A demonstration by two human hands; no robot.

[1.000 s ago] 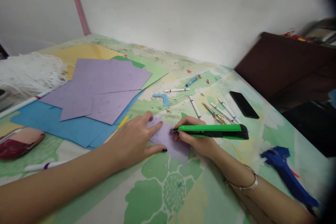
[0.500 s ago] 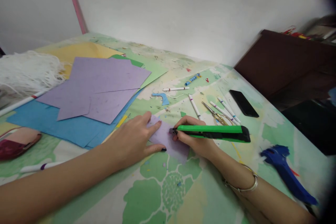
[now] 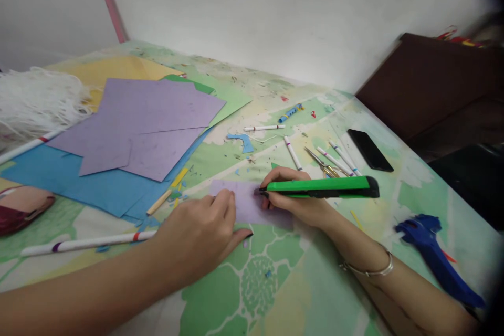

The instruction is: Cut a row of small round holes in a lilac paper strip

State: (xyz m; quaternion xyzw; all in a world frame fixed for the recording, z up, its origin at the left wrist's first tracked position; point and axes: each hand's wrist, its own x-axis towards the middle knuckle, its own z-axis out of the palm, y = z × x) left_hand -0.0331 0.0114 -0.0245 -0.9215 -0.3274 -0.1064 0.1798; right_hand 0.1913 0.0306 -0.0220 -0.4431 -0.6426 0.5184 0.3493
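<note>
My right hand point(image 3: 301, 207) grips a green utility knife point(image 3: 323, 185) near its dark blade end, the body lying back over the hand to the right. The knife's tip meets a small piece of purple paper point(image 3: 246, 207) lying flat on the table. My left hand point(image 3: 205, 228) has its fingers curled down on the paper's left part, holding it, with the thumb stretched out apart along the near edge. Part of the paper is hidden under both hands.
Large purple sheets point(image 3: 157, 110) overlap blue sheets point(image 3: 66, 178) at the left, near white string point(image 3: 43, 100). Scissors point(image 3: 321, 163), markers point(image 3: 293, 153) and a phone point(image 3: 370, 149) lie right of the middle. A blue glue gun point(image 3: 437, 257) is at far right.
The purple piece has turned, so its long edges run nearly left to right. My left hand has shifted down and left, its fingers more curled. The right hand still grips the knife.
</note>
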